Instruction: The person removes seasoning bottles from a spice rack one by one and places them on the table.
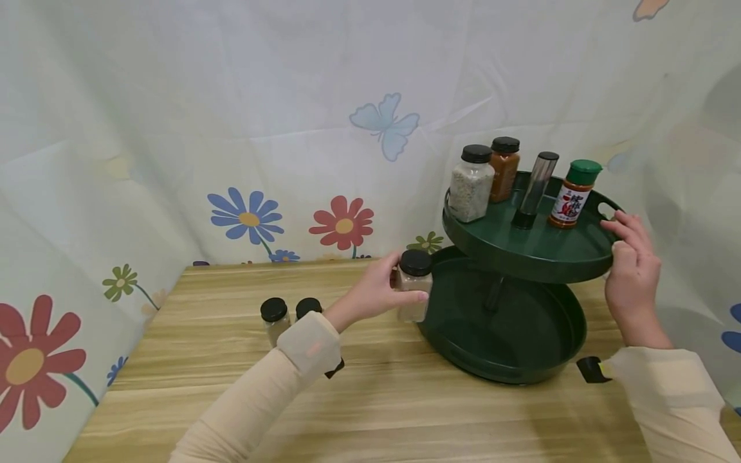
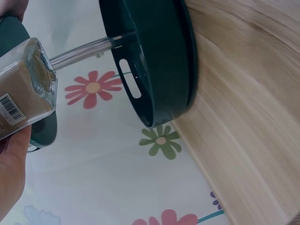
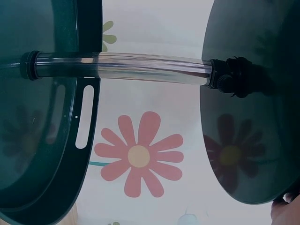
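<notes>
Head view shows the left hand [image 1: 376, 292] with its fingers and thumb closed around a square glass spice jar [image 1: 415, 281], which has a black lid and beige powder inside. This jar is in the air, lid upward, just beside the dark green two-tier rack, and in the left wrist view its base stands higher than the rim of the lower tray [image 1: 521, 334]; whether it touches the rack, I cannot tell. The right hand [image 1: 633, 276] holds the rim of the upper tray [image 1: 532, 247] near the handle slot, with the fingers bent there. To the left of this hand, on the same tray, stand a green-capped seasoning bottle [image 1: 570, 200], a slim clear tube with black ends [image 1: 536, 191], a black-lidded jar of orange-brown powder [image 1: 504, 172] and a black-lidded jar of whitish grains [image 1: 471, 188]. Below and to the left of the right hand, a shiny pole [image 3: 150, 68] joins both trays. Left of the left hand, near its wrist, two black-lidded jars [image 1: 274, 315] are standing on the wooden tabletop [image 1: 370, 418]
</notes>
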Demonstrator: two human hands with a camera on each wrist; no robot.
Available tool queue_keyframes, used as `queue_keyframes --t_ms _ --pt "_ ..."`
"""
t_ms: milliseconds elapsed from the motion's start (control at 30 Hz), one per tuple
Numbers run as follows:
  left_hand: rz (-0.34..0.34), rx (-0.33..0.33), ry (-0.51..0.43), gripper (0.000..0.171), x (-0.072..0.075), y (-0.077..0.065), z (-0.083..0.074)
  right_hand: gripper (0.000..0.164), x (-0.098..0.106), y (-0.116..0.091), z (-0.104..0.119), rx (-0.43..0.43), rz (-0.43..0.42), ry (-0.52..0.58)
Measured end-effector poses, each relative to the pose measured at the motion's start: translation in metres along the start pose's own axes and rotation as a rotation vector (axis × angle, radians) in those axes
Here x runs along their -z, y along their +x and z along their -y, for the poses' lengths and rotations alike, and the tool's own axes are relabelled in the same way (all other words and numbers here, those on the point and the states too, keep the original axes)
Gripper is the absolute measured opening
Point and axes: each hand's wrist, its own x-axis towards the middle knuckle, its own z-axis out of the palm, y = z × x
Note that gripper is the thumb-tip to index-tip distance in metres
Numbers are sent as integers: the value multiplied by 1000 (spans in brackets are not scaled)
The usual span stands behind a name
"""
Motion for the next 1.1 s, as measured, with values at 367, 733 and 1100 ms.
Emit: queue_keyframes --t_ms 367,733,1100 --pt "0 13 92 44 4 -6 17 43 2 0 0 -10 4 -14" --pt "71 71 193 51 12 -14 32 43 1 0 2 -14 6 -9" --pt "122 104 278 45 18 -24 48 43 0 -1 2 -7 4 -10"
